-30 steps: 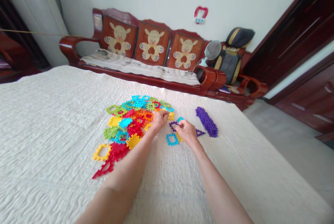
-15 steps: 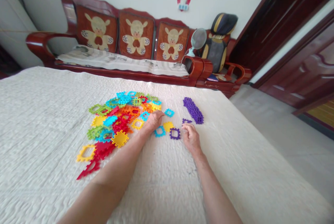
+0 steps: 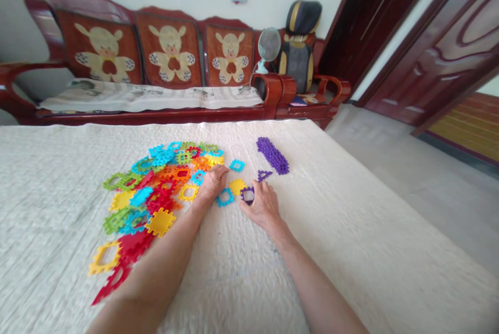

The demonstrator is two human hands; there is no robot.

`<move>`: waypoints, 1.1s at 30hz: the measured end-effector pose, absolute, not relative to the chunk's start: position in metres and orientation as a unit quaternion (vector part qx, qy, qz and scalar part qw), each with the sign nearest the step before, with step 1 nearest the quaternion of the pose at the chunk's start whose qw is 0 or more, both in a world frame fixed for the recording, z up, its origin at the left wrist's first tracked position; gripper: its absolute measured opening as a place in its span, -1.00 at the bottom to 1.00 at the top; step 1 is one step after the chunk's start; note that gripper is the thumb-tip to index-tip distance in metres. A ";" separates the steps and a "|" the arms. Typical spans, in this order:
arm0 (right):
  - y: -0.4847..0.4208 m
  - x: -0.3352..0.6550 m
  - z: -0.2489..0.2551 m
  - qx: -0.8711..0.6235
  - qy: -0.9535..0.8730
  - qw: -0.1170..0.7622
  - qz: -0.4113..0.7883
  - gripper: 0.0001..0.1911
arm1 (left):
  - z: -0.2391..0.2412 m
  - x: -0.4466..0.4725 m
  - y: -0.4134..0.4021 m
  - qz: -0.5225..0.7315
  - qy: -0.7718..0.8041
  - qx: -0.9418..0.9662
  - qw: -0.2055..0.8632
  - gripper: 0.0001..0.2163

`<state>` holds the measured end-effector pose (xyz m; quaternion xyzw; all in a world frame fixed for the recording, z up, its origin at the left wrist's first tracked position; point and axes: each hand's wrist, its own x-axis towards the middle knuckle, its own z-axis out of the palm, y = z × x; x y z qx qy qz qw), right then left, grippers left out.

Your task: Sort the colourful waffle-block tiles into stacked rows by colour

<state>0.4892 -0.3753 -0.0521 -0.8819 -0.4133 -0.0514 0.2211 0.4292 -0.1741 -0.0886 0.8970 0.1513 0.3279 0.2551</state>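
Observation:
My left hand [image 3: 214,182] rests at the right side of a pile of plastic interlocking pieces [image 3: 159,196], its fingers curled together; whatever they hold, if anything, is hidden. My right hand [image 3: 265,203] reaches over a purple square frame piece [image 3: 247,195], thumb and fingers apart around it. That piece lies flat and is partly covered by the hand. Just beyond the fingertips is a purple triangle piece [image 3: 264,175]. Between the hands lie a yellow square [image 3: 237,187] and a blue square frame [image 3: 225,197]. A blue windowed square [image 3: 236,165] sits farther back.
A purple row of joined or stacked pieces [image 3: 273,156] lies at the back right on the white quilted cover [image 3: 343,230]. Behind the table stand a wooden sofa [image 3: 163,116] with bear cushions, a small fan [image 3: 268,45] and a chair with a massage pad [image 3: 297,64].
My right hand has moved from beside the purple triangle to the purple square frame, its fingers spreading. My left hand stays beside the pile. The view has turned slightly right.

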 end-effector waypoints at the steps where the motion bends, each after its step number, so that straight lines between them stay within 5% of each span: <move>1: -0.376 0.488 -0.053 -0.879 -0.418 0.223 -0.051 -0.45 | -0.089 0.429 -0.174 0.329 0.152 0.896 0.256 -0.73; 7: -0.377 0.502 -0.055 -0.835 -0.426 0.340 -0.073 -0.55 | -0.088 0.428 -0.172 0.325 0.150 0.899 0.253 -0.74; 12: -0.384 0.564 -0.058 -0.809 -0.317 0.446 -0.216 -0.50 | -0.091 0.430 -0.170 0.335 0.143 0.897 0.248 -0.75; 33: -0.386 0.619 -0.086 -0.827 -0.281 0.424 -0.238 -0.46 | -0.096 0.432 -0.167 0.387 0.098 0.890 0.220 -0.77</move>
